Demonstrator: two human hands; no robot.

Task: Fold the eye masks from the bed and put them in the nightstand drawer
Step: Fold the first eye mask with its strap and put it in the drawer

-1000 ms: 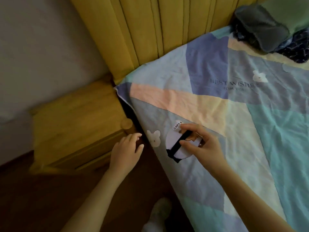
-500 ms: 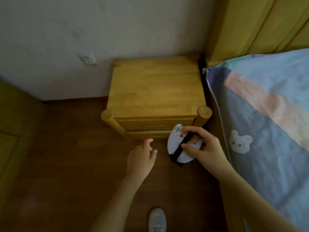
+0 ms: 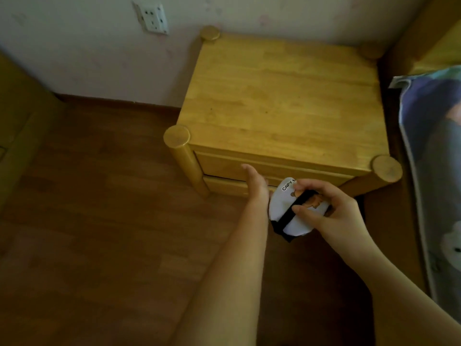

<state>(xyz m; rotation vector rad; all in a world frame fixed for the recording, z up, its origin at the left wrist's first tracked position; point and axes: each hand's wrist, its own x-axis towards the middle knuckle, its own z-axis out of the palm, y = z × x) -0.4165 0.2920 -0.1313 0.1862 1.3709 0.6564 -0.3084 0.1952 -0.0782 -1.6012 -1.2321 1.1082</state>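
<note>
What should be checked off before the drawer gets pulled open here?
1. Eye mask folded and held in the right hand: ok.
2. Left hand free of objects: ok, open.
3. Left hand at the nightstand drawer fronts: ok, though actual contact cannot be told.
4. Both drawers opened: not ok, both look closed.
5. Handle or grip edge located: cannot tell, none visible.
6. Floor in front of the drawers free of obstacles: ok.
</note>
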